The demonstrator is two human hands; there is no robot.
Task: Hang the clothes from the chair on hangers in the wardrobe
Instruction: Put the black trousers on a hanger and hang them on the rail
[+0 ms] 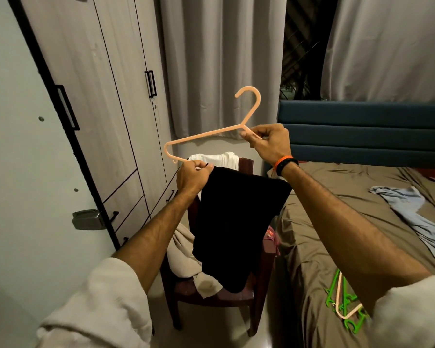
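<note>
— What are the fingers doing?

— The right hand (268,143), centre of the frame, pinches the peach hanger (212,133) just below its hook, thumb and fingers curled round the plastic. The left hand (192,178), lower and to the left, grips the hanger's bottom bar together with the top edge of a black garment (236,222).

— How does the hanger sit?

— Tilted, hook pointing up toward the curtains (219,59), its left corner dipping toward the left hand. The black garment hangs down from the bar in front of the chair (245,164), its lower end reaching the seat.

— What's left on the chair?

— A white piece of clothing (226,158) lies over the backrest, just behind the hands, and a cream cloth (186,257) is heaped on the seat, partly under the black one.

— And the wardrobe?

— On the left of the frame, the wardrobe (98,96) has its doors closed, black handles showing.

— Anything further out?

— At the right, a bed (337,222) with a brown sheet carries a pale blue garment (412,212). At lower right, near the right forearm, spare hangers (342,305), green and peach, lie on the sheet. An orange and black band (285,164) circles the right wrist.
</note>
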